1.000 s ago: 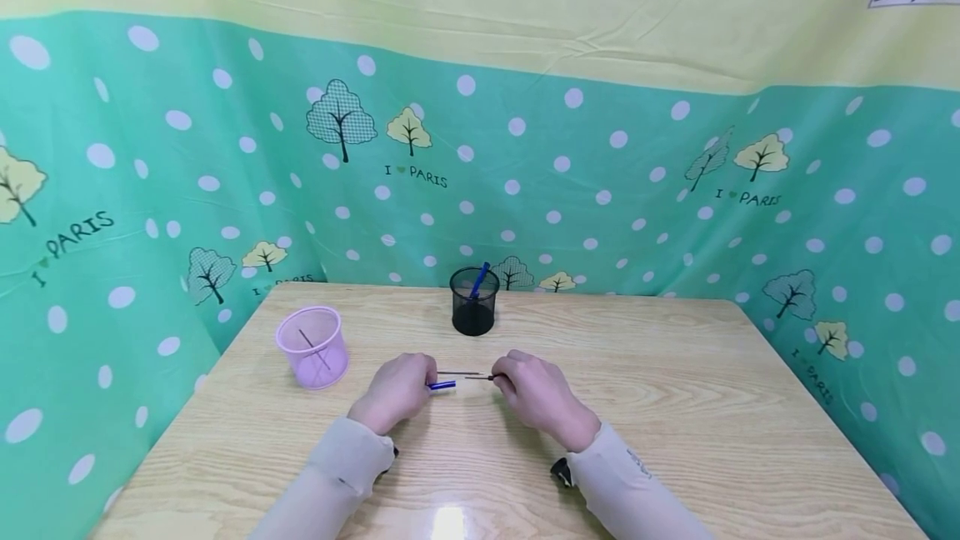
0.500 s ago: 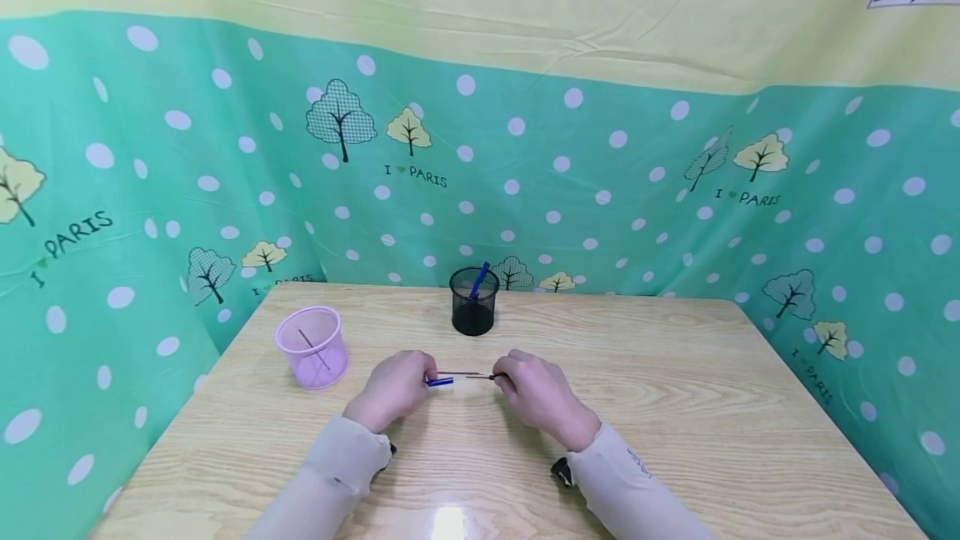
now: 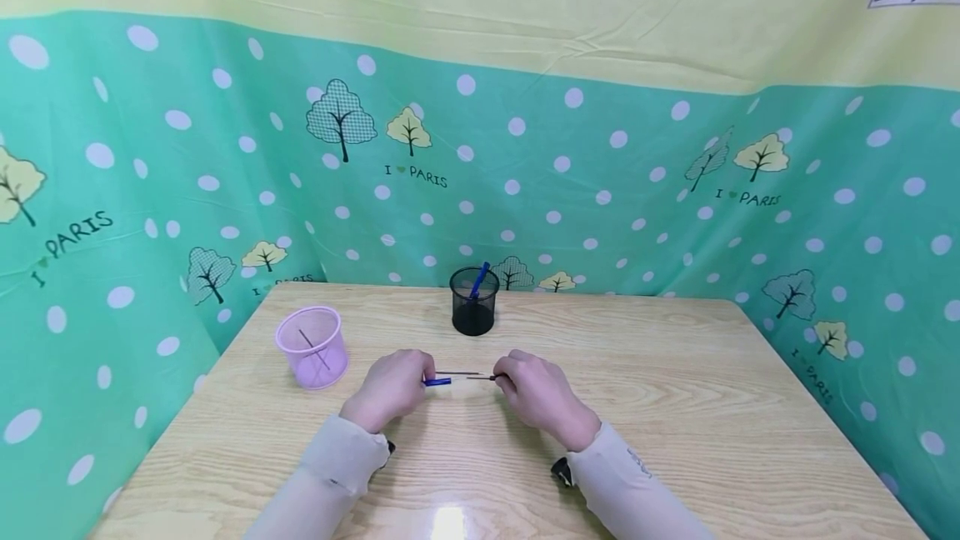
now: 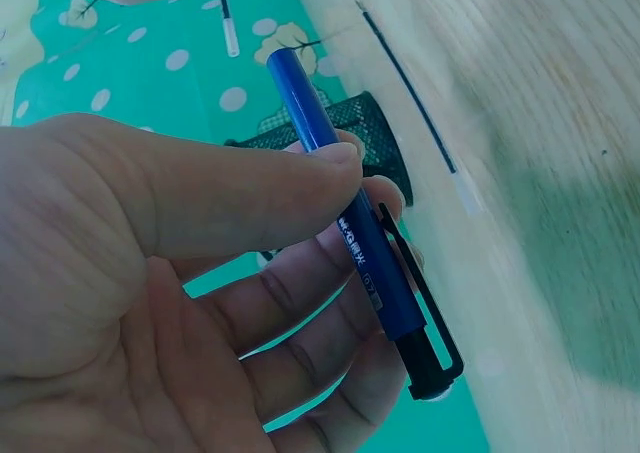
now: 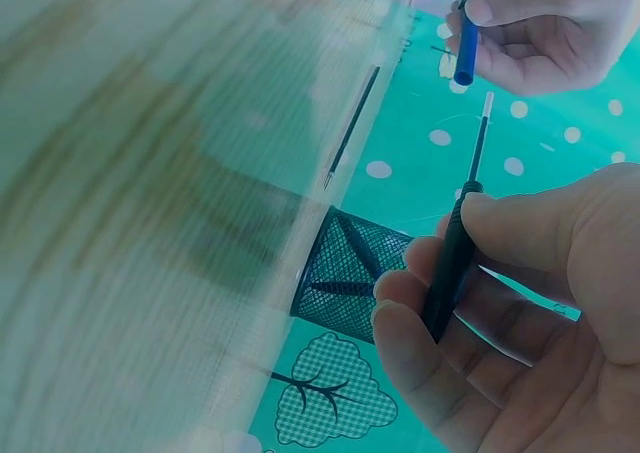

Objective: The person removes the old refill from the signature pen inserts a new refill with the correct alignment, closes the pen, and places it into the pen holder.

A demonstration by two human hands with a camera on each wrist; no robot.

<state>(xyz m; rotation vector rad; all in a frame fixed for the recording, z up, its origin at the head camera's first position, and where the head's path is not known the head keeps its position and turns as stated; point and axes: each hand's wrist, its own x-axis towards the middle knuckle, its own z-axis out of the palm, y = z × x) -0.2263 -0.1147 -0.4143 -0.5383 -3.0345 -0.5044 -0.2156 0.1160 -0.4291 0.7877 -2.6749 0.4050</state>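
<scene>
In the head view, my left hand (image 3: 390,386) is above the wooden table and pinches a blue pen barrel (image 4: 378,278) between thumb and fingers. The barrel has a black clip and a black end; its other end points toward my right hand (image 3: 536,394). That hand grips a black ribbed pen grip section (image 5: 455,258), from which a thin refill (image 5: 481,143) sticks out toward the barrel. Barrel and refill are apart. Lying on the table just beyond the hands is a loose dark refill (image 5: 352,128), with one clear end.
Behind the hands stands a black mesh pen holder (image 3: 473,319) containing a blue pen (image 3: 480,277) and other dark pieces. To the left is a pink basket (image 3: 318,369) with a thin dark stick (image 3: 313,348) inside. A patterned curtain (image 3: 600,148) surrounds the table's back and sides.
My left hand has drifted slightly left and away from me, taking the blue barrel with it. My right hand and the loose refill look unmoved.
</scene>
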